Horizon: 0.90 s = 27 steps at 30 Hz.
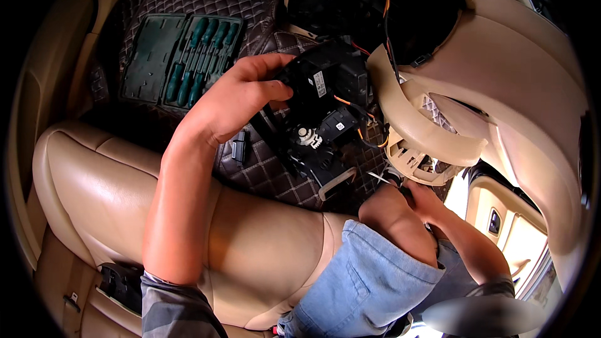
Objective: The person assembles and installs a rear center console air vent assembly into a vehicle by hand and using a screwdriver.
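My left hand (256, 87) grips the upper left edge of a black plastic housing assembly (332, 75), thumb over its face. The assembly carries orange wires, a white gear piece (307, 138) and a small connector block (335, 125). My right hand (419, 197) is low at the right, partly behind my bare knee, with its fingers mostly hidden; a thin silver shaft (379, 175) shows just beyond it. A small dark grey plastic piece (238, 147) lies left of the assembly on the quilted mat (256, 175).
An open green screwdriver case (144, 56) lies at upper left. Beige seat (263, 250) below, cream curved trim (438, 131) and dashboard (501, 56) at right. A dark dash cavity (338, 0) with dangling wires is at top; an open door (510, 219) is lower right.
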{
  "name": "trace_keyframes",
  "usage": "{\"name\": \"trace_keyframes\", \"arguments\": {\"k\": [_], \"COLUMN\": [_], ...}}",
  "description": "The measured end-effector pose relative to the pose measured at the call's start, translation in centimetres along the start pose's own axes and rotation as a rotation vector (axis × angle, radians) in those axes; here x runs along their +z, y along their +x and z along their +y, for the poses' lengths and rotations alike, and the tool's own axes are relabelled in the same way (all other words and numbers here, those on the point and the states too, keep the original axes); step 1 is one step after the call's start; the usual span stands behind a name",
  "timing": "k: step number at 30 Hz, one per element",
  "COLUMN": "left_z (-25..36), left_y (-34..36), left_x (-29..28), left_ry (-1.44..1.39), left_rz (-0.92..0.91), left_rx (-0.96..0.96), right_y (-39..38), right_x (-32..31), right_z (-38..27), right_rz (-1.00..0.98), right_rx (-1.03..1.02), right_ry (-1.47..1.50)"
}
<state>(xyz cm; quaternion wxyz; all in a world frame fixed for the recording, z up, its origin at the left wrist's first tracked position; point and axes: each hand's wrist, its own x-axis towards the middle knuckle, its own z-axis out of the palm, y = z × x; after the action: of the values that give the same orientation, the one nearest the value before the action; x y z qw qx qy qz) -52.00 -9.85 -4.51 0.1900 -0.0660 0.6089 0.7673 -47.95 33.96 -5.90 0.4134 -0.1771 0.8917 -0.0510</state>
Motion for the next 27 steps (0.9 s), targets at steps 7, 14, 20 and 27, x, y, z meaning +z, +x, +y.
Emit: {"name": "trace_keyframes", "arguments": {"k": [7,14,20,27], "left_z": [0.2,1.1,1.0,1.9], "left_y": [0.2,-1.5,-1.8,-2.6], "left_x": [0.9,3.2,5.1,5.8], "left_ry": [-0.047,-0.099,-0.119,-0.111], "left_rz": [-0.05,0.073,0.128,0.073], "left_rx": [0.002,0.003,0.038,0.052], "right_y": [-12.5,-8.9,-4.6,-4.5], "right_x": [-7.4,-9.9,-9.4,-8.4], "right_z": [-9.9,-18.7,-21.2,-22.0], "right_rz": [0.133,0.463,0.496,0.549], "right_rx": [0.122,-0.124,-0.112,-0.067], "right_ry": [0.128,0.253,0.369,0.478]}}
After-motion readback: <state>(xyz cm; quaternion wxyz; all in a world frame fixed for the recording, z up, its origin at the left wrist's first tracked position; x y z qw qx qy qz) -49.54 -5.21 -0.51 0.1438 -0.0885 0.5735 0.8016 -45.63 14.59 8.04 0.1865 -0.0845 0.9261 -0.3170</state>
